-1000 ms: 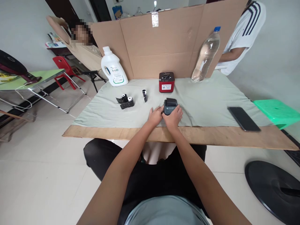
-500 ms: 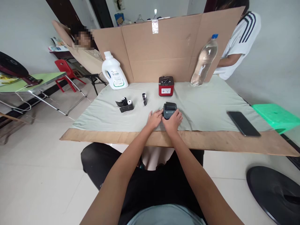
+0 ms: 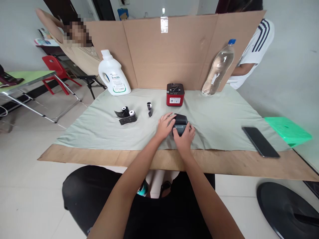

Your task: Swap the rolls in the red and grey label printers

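A small dark grey portable printer [image 3: 180, 128] with a black cover sits on the cloth near the front of the table. My right hand [image 3: 184, 136] grips its right side, the thumb laid on the front. Against its left side is my left hand [image 3: 164, 126], the fingers bent over the upper left edge near the cover. Left of my hands lie two partly unrolled black rolls with white ends [image 3: 128, 115]. A smaller black roll [image 3: 149, 109] stands nearer to the printer. Directly behind the printer is a red and black box-shaped device [image 3: 175, 95] with a white label.
A white detergent jug [image 3: 115, 74] and a clear bottle with a blue cap [image 3: 218, 69] stand before an upright cardboard panel [image 3: 171, 49]. A black phone [image 3: 260, 142] lies at the right front edge. Beyond the panel are two people. A green stool [image 3: 287, 129] stands at right.
My left hand's fingers have moved forward and up along the printer's left edge, towards the cover. My right hand keeps its hold. The whole view has shifted slightly.
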Demonstrator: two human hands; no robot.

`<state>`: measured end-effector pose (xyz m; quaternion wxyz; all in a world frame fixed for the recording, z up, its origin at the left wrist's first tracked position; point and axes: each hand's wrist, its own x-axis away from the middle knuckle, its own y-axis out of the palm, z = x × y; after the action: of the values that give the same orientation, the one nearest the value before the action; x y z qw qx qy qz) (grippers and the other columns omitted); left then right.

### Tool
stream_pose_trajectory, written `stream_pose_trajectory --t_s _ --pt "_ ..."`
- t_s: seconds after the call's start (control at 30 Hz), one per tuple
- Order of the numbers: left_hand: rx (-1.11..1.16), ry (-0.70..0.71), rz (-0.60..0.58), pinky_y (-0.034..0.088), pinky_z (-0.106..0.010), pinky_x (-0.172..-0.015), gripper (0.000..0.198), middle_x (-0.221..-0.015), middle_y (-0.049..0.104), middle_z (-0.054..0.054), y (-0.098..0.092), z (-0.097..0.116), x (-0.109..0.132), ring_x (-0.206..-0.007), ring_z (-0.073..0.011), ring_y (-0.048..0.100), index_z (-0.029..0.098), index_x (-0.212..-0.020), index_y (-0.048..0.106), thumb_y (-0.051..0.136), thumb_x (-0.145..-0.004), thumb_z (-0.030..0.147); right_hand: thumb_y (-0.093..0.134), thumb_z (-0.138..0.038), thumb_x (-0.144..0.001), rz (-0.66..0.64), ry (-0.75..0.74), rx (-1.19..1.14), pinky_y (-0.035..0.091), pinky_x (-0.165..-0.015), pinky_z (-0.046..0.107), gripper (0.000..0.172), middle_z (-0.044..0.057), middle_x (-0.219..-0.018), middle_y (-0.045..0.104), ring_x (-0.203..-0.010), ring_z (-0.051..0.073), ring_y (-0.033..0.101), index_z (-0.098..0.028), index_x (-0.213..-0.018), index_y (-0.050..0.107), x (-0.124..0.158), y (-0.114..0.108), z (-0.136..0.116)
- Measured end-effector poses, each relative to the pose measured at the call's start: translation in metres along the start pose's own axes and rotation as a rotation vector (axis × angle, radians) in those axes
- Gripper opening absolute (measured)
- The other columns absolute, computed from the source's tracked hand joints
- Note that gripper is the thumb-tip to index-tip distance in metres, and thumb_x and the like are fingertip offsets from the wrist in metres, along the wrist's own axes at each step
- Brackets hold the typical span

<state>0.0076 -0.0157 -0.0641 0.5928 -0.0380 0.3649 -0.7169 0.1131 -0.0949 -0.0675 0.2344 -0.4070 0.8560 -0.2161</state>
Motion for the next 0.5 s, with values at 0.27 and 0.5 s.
stream_pose_trajectory --t_s 0.27,0.5 --pt "0.052 0.053 -0.081 0.028 -0.054 -0.127 0.066 -0.165 0.052 -0.011 0.0 -0.002 0.008 -0.154 -0.0328 0.041 0.026 -0.162 0.045 0.058 -0.099 0.039 0.026 -0.057 -0.099 -0.074 0.094 -0.18 0.024 -0.128 0.055 0.079 0.022 -0.165 0.042 -0.153 0.038 0.034 -0.008 -0.156 0.053 -0.014 -0.015 -0.002" --pt "0.099 0.177 -0.107 0.024 -0.053 -0.127 0.073 -0.16 0.058 -0.008 0.001 0.002 0.008 -0.151 -0.0309 0.043 0.028 -0.166 0.037 0.056 -0.095 0.027 0.028 -0.062 -0.101 -0.053 0.116 -0.321 0.029 -0.126 0.052 0.068 0.017 -0.156 0.055 -0.147 0.034 0.044 -0.018 -0.139 0.063 -0.035 -0.019 0.011"
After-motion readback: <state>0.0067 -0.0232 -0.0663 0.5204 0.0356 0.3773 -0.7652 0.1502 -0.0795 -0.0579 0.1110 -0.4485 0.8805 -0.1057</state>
